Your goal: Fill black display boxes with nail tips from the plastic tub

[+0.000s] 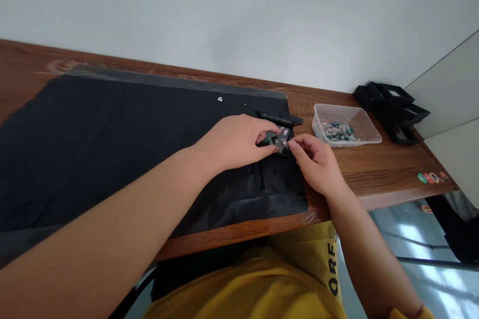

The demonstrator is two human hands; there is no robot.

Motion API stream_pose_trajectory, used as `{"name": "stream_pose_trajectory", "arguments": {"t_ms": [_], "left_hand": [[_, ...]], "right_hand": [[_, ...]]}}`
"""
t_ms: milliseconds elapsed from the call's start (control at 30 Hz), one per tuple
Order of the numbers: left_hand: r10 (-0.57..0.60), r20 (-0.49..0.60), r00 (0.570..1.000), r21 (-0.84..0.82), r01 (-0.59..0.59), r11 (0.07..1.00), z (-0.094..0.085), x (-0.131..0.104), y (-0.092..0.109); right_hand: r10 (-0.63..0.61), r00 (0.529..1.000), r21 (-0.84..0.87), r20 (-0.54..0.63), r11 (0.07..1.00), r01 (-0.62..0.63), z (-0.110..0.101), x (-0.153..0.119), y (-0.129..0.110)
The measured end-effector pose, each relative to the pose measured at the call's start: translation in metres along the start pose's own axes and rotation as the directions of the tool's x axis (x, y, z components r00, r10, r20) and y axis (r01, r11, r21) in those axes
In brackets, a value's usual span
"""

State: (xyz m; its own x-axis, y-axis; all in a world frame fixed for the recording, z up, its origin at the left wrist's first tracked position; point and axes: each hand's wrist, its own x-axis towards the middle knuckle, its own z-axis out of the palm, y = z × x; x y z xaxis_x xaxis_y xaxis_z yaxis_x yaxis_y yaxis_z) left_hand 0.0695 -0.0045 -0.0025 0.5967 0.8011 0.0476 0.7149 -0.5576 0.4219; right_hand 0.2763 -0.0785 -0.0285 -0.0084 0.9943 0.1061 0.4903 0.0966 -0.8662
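A small black box (285, 152) lies near the right end of the black sheet, with its dark lid (280, 118) raised along the far side. Inside it are several small, shiny decorated pieces (283, 133), too small to name. From the left, my left hand (239, 142) reaches over the box, thumb and forefinger bent around its contents and gripping it; the other fingers are partly hidden. My right hand (316, 162) is at the box's right edge, thumb and forefinger pinched together. Whatever is between those fingertips is too small to make out.
A clear plastic tub (368, 127) holding several small wrapped pieces (339, 132) stands to the right. Black boxes (391, 104) are stacked beyond it. Round stickers (432, 178) mark the table's right front edge. A silvery scrap (220, 99) lies on the black sheet (112, 134).
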Motion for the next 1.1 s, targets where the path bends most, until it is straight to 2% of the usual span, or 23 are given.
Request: {"name": "stream_pose_trajectory", "arguments": {"t_ms": [200,300,433,767,1000,1100], "left_hand": [[0.005,-0.037,0.999,0.041,-0.003,0.999,-0.01,-0.002,-0.014],[0.034,-0.028,0.999,0.044,-0.033,0.998,-0.011,-0.002,-0.025],[0.01,-0.017,1.0,0.067,-0.009,0.998,-0.011,0.0,-0.034],[-0.013,-0.019,1.0,0.044,0.014,0.999,-0.005,0.001,-0.032],[-0.018,0.018,1.0,0.046,0.017,0.999,-0.012,0.001,-0.033],[-0.004,-0.011,1.0,0.069,0.005,0.998,-0.014,-0.001,-0.034]], "right_hand": [[-0.024,1.0,-0.067,-0.012,0.997,0.024,0.0,0.001,0.001],[-0.022,1.0,-0.073,-0.02,0.997,0.02,0.001,0.001,-0.001],[-0.01,1.0,-0.116,-0.021,0.993,0.008,0.001,0.0,-0.003],[-0.038,0.999,-0.138,-0.005,0.99,0.037,0.002,-0.001,-0.004],[-0.015,0.999,-0.107,-0.032,0.994,0.011,0.002,-0.001,-0.002],[-0.011,0.999,-0.11,-0.035,0.994,0.007,0.002,0.0,-0.001]]}}
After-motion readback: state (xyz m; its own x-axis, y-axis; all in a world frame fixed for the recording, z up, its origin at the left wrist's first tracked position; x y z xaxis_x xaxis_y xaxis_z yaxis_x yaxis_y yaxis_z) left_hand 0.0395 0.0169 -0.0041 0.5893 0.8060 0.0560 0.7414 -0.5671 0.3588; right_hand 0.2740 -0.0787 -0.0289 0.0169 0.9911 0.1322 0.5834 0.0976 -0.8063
